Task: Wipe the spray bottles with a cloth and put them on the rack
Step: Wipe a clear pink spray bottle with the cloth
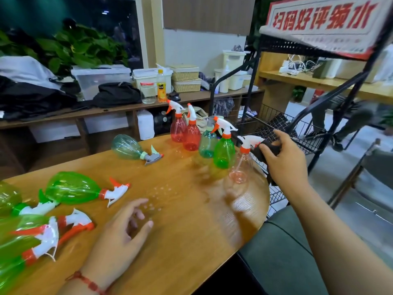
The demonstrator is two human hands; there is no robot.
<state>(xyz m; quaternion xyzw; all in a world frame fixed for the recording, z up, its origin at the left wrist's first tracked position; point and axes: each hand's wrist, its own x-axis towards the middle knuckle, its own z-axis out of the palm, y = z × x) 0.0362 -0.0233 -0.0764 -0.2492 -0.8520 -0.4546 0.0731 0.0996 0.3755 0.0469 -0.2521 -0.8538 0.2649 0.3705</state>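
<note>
At the table's (pixel 170 241) right edge, just beside the rack (pixel 306 124), stood the clear bottle (pixel 240 177). To wipe it well, I judged, my left hand (pixel 123 228), loose and holding nothing, should steady its body while my right hand (pixel 285 162), pinching the cloth (pixel 270 146) at the spray head, rubbed downward. The bottle's long axis was vertical, its head lying left-right. I couldn't tell which end was the nozzle.

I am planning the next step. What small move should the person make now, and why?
Probably steady the clear spray bottle with the left hand, which is open above the table: the right hand holds the dark cloth at its trigger head, and nothing holds the bottle.
</note>
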